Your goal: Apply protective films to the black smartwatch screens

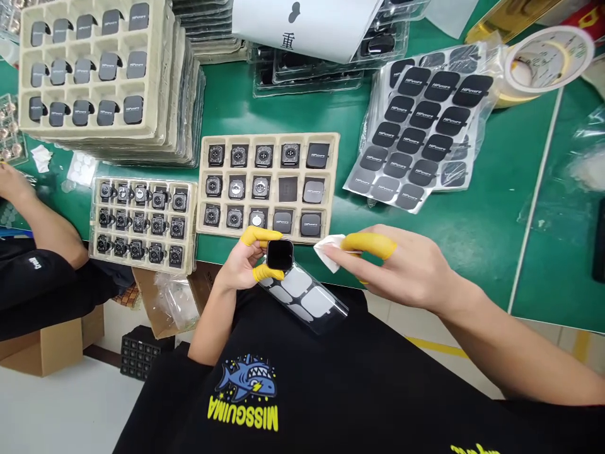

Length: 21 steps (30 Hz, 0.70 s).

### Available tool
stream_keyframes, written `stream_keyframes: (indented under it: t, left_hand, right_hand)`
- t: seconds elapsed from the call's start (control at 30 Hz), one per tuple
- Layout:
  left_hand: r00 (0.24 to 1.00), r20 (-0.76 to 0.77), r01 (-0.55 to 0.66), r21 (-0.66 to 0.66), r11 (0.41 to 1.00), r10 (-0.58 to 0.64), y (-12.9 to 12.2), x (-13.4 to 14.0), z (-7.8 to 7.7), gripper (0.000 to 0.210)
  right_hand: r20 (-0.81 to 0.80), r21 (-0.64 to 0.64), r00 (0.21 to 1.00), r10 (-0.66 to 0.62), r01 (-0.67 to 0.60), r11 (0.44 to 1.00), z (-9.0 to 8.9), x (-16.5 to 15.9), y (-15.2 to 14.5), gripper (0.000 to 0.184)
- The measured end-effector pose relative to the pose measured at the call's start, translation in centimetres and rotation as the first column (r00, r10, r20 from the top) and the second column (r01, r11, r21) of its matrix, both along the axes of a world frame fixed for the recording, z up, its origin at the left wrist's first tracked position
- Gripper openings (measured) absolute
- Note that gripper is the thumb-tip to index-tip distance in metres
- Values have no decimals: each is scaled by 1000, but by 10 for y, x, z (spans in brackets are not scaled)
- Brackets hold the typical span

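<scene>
Between the yellow-covered thumb and finger of my left hand is a smartwatch body, its dark glossy screen facing up. My right hand, also with yellow finger cots, pinches a folded white wipe a short way to the right of the watch. Below the watch, a sheet of pale square films rests against my shirt. Just beyond my hands lies a beige tray of watch bodies; several of its slots show dark HiFuture-printed squares, and one shows a plain dark pad.
Sheets of HiFuture stickers lie at the right, near tape rolls. A tall tray stack stands at the back left, with a smaller filled tray before it. A co-worker's arm reaches in at the left. Clear trays sit at the back.
</scene>
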<state>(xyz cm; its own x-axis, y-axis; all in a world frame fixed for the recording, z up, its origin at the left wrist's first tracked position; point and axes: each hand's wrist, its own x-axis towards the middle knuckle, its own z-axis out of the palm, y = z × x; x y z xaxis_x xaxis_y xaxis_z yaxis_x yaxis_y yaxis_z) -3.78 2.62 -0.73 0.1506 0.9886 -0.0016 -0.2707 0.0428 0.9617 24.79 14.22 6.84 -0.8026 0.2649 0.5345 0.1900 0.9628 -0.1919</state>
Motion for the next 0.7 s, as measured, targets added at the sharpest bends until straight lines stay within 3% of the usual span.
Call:
stream_keyframes:
  t: [0.3, 0.5, 0.7]
  left_hand:
    - [998, 13, 69, 36, 997, -69, 5, 5, 2, 70]
    - [987, -31, 155, -37, 987, -156, 2, 6, -6, 71]
    - [983, -4, 184, -32, 982, -184, 3, 13, -4, 66]
  right_hand:
    - [-87, -63, 989, 121, -127, 990, 0, -24, -16, 29]
    - [-68, -56, 977, 203, -207, 977, -2, -28, -23, 24]
    - [-4, 42, 993, 122, -121, 992, -2, -39, -18, 32]
